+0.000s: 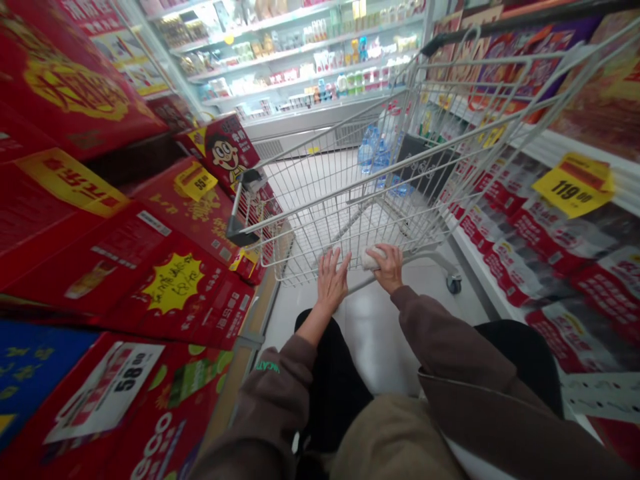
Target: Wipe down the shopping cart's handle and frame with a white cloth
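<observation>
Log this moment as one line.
left hand: on shopping cart handle | right hand: grips white wad on handle | basket: water bottles | beside: red boxes

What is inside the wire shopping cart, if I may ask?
Clear blue plastic water bottles sit at the far end, partly covered by a black printed panel; behind it is hidden.

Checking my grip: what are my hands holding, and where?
The right hand grips the shopping cart's push bar near its middle, over a white wad; the left hand rests open on the bar, fingers spread.
</observation>
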The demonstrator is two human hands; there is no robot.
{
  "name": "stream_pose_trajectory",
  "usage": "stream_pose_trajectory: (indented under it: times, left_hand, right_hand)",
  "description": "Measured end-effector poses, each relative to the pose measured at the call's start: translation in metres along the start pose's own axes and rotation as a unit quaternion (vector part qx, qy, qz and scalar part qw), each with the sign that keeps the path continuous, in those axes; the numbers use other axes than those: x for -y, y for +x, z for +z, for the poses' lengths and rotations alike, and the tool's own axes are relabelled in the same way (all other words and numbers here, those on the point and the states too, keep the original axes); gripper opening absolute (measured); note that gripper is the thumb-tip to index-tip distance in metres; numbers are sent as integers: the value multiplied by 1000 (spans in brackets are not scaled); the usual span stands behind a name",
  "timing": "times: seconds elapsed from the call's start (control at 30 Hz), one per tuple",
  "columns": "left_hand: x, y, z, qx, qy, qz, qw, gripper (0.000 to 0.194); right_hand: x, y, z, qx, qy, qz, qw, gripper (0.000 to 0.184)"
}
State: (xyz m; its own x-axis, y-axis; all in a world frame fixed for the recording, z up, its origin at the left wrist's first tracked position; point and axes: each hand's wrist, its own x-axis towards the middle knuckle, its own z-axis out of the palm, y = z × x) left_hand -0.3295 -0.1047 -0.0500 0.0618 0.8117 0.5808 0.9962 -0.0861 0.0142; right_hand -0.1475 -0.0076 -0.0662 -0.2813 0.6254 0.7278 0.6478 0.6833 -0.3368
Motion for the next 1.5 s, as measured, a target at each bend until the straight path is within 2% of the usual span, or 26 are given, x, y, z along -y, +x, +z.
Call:
stream_pose_trajectory:
  times: [0.1, 0.17, 0.23, 0.33, 0.4, 0.47, 0.53, 0.63, 0.7, 0.87, 0.93, 1.07, 1.13, 1.2, 1.33, 1.5]
  left_hand:
    - [10, -7, -2, 9, 1, -5, 1000, 57]
    - [12, -10, -2, 17, -3, -3, 1000, 59]
    - [14, -13, -2, 18, -7, -2, 1000, 59]
    - [19, -20, -5, 7, -11, -13, 1000, 57]
    - [24, -26, -8, 0, -8, -19, 1000, 56]
    - [31, -29, -12, -10, 1, -26, 1000, 55]
    - [38, -30, -17, -24, 9, -34, 999, 53]
    - [43, -29, -24, -34, 8, -47, 998, 51]
    - [45, -29, -28, -36, 3, -52, 998, 50]
    - [54, -40, -34, -49, 2, -73, 996, 51]
    - [60, -43, -36, -57, 8, -87, 994, 50]
    - [72, -43, -42, -80, 21, -116, 990, 47]
    - [75, -43, -46, -90, 25, -121, 988, 46]
    - [78, -44, -50, -92, 25, -123, 988, 45]
    - [89, -51, -55, -96, 24, -144, 985, 45]
    - [111, -53, -65, -123, 30, -186, 974, 44]
  right_hand:
    - [12, 25, 1, -69, 13, 9, 998, 49]
    - [24, 37, 6, -91, 15, 17, 996, 46]
    - [36, 35, 14, -81, 16, 24, 996, 46]
    - [48, 10, 25, -30, 19, 19, 999, 50]
    - [52, 0, 27, -20, 24, 9, 999, 52]
    - [57, 5, 26, -44, 34, 2, 998, 52]
    - [66, 22, 24, -72, 43, -10, 996, 50]
    - [79, 40, 27, -85, 38, -24, 995, 46]
    - [83, 34, 33, -75, 27, -32, 996, 47]
    - [85, -5, 38, -6, 21, -68, 997, 52]
    - [92, -1, 35, -28, 28, -74, 996, 51]
    - [119, 31, 36, -87, 35, -103, 990, 44]
    - [129, 36, 42, -79, 23, -98, 992, 42]
    - [134, 28, 49, -59, 16, -103, 993, 40]
    - [136, 7, 59, -29, 28, -165, 985, 39]
    - [158, 22, 66, -34, 36, -156, 987, 41]
